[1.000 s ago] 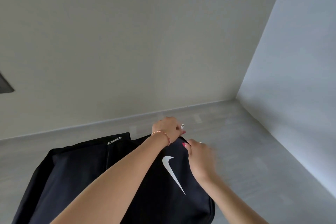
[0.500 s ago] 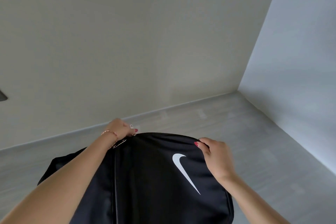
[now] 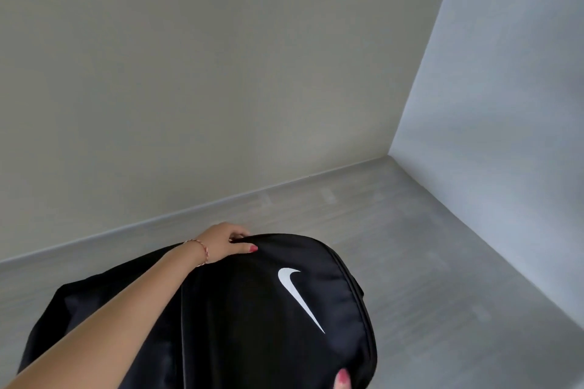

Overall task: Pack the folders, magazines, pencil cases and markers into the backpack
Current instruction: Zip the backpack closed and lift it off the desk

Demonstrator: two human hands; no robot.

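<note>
A bare room corner fills most of the view: 2 plain walls [image 3: 221, 73] meeting at the right, and a grey plank floor [image 3: 442, 262] running beneath them.

On that floor, in the lower middle, sits the black backpack [image 3: 252, 325], bulging and rounded, its white swoosh logo [image 3: 298, 294] facing up. Its top edge looks closed along the seam; no open mouth shows, though whether a zip is fully run cannot be made out. No folders, magazines, pencil cases or markers lie anywhere in view, so the packing is probably finished or nearly so, with at most closing or setting the bag upright left; the contents themselves are hidden.

The left hand [image 3: 221, 243] grips the bag's top edge, fingers curled over the far side and thumb pressed on the near fabric. A thin bracelet [image 3: 200, 249] circles that wrist.

Of the right hand [image 3: 343, 380] only fingertips show at the bottom edge, touching the bag; how the fingers lie cannot be told.
</note>
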